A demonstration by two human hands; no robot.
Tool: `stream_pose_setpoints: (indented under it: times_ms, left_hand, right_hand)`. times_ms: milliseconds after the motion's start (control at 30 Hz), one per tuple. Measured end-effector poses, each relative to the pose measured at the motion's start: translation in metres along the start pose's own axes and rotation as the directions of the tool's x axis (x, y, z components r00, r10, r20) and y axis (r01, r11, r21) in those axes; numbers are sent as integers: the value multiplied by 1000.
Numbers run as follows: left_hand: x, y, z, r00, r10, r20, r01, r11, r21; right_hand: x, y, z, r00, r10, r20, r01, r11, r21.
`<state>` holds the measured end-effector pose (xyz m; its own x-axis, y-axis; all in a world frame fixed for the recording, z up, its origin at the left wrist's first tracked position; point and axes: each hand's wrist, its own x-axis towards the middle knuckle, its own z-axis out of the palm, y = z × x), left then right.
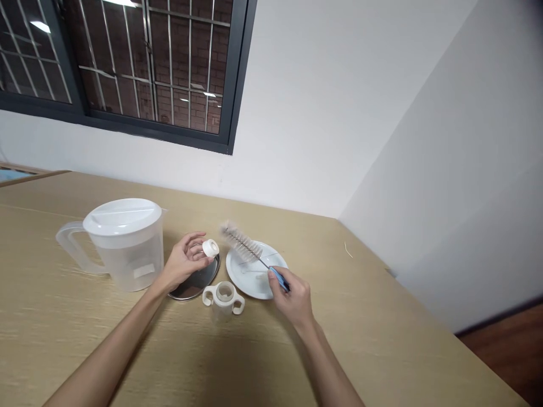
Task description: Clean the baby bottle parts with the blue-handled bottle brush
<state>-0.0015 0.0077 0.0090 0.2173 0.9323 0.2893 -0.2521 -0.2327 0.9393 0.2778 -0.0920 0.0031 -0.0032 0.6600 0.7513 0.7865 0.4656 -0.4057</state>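
Between the thumb and fingers of my left hand [186, 261] is a small white ring-shaped bottle cap [210, 248], held above a round metal tray [195, 284]. My right hand [292, 297] grips the blue handle [279, 279] of a bottle brush [242, 244]. The brush's bristly head points up and left, over a white plate [241, 278], and its tip is blurred. Nearer me, between the two hands, a small clear baby bottle [223, 305] with two cream side handles stands upright, its top open.
A lidded translucent plastic pitcher [129, 254] stands left of my left hand, its handle facing left. The wooden table [360, 328] meets a white wall [305, 141] at the back. A thin pale strip [348, 250] lies at the right. A barred window [156, 68] is above.
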Motion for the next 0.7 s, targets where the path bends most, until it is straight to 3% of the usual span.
stream_pose_setpoints:
  times_ms: [167, 267, 367, 500, 700]
  left_hand:
    - [-1, -2, 0, 1000, 8, -5, -8, 1000, 12]
    - [0, -5, -1, 1000, 18, -10, -18, 1000, 6]
    - [2, -8, -1, 998, 49, -25, -47, 995, 86]
    - [3, -7, -2, 992, 102, -72, -82, 967, 241]
    - [3, -3, -3, 987, 114, -109, -79, 957, 280]
  right_hand:
    - [0, -1, 1, 998, -38, 58, 39, 999, -9]
    - [1, 0, 1, 1000, -19, 21, 20, 999, -37]
    - [0, 0, 0, 1000, -17, -4, 17, 1000, -9]
    - [-1, 0, 1, 996, -56, 65, 57, 998, -25]
    - [-1, 4, 2, 1000, -18, 3, 18, 998, -66]
